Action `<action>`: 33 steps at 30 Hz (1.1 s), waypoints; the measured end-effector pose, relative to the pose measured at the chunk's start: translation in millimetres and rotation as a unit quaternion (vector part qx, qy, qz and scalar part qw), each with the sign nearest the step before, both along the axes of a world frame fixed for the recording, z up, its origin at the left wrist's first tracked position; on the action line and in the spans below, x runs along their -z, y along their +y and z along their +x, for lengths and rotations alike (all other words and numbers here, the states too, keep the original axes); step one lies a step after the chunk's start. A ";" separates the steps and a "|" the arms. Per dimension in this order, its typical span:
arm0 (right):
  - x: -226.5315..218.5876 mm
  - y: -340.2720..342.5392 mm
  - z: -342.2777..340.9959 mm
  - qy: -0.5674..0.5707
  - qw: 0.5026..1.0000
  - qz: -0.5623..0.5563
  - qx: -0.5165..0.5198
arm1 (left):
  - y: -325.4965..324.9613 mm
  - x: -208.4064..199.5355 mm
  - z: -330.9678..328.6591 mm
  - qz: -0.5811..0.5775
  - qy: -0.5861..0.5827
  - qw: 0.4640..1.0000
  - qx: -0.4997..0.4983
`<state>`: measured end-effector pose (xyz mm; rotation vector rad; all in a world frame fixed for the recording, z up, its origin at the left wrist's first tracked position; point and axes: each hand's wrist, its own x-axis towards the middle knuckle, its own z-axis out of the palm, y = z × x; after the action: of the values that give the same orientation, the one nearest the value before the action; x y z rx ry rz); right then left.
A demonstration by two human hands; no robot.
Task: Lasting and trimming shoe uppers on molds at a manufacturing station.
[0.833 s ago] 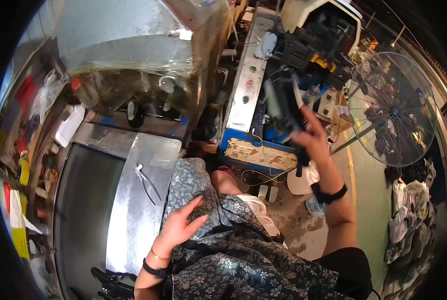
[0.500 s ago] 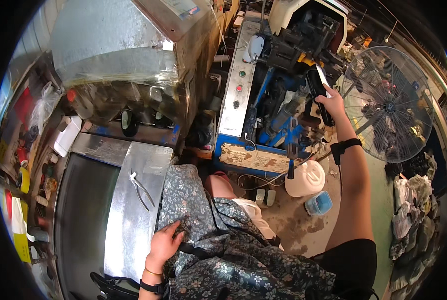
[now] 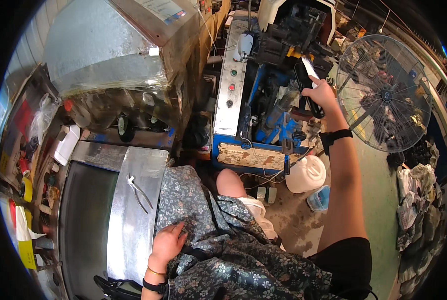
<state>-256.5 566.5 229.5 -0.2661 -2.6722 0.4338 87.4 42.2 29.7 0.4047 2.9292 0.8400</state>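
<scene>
My right hand [image 3: 320, 95] reaches far out to the machine at the upper right. Its thumb and fingers close on a flat, pale, shiny strip [image 3: 309, 67]. A long black part [image 3: 303, 83] lies along the strip; whether the two are joined, I cannot tell. My left hand [image 3: 167, 245] rests on the dark floral apron [image 3: 193, 210] over my lap, fingers stretched out and holding nothing. Near it, pliers [image 3: 140, 194] with slim handles lie on a curved, shiny metal plate [image 3: 128, 240].
The machine's control panel [image 3: 229, 75] carries coloured buttons. A large caged fan [image 3: 386, 95] stands right of my arm. A white jug [image 3: 306, 175] and blue container [image 3: 319, 198] sit on the floor. Grey bundles [image 3: 416, 215] are piled right; a metal hood [image 3: 103, 50] rises left.
My right hand has moved slightly farther forward and left toward the machine, with the pale strip. My left hand stays on the apron. The whole view has shifted a little.
</scene>
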 end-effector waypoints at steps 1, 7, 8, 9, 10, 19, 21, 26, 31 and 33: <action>-1.1 1.4 0.0 -0.021 1.000 -0.010 -0.013 | -0.1 -0.1 1.8 -0.006 -0.006 1.000 0.003; -24.2 11.3 -2.2 -0.107 0.986 -0.112 -0.056 | -2.1 6.1 12.4 0.024 0.010 1.000 -0.009; -28.9 11.4 -3.3 -0.099 0.990 -0.095 -0.044 | -2.5 7.9 13.4 0.033 0.016 0.999 -0.012; -30.6 10.1 -4.7 -0.126 0.987 -0.087 -0.049 | -2.8 9.7 14.2 0.037 0.010 0.999 -0.021; -34.6 10.4 -6.8 -0.139 0.986 -0.072 -0.060 | -3.2 11.1 14.6 0.033 0.008 0.999 -0.020; -25.3 11.9 -23.3 -0.093 0.994 -0.031 -0.055 | -1.7 12.7 9.6 0.047 0.007 0.999 -0.022; -27.9 11.9 -20.6 -0.117 0.989 -0.073 -0.059 | -1.6 12.5 9.6 0.050 -0.011 0.998 -0.039; -22.6 5.0 -18.2 -0.153 0.983 -0.027 -0.099 | -3.1 12.0 7.6 0.072 0.006 0.997 -0.031; 7.0 14.5 -19.0 -0.026 0.991 -0.113 -0.061 | -5.1 14.8 7.1 0.096 -0.020 0.994 -0.052; 10.8 26.2 -19.9 0.020 0.986 -0.148 -0.076 | -5.5 16.7 6.0 0.108 -0.013 0.993 -0.051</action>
<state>-276.4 592.7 218.7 -0.1367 -2.5920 0.8759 93.4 36.7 13.0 0.2552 2.8653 1.1722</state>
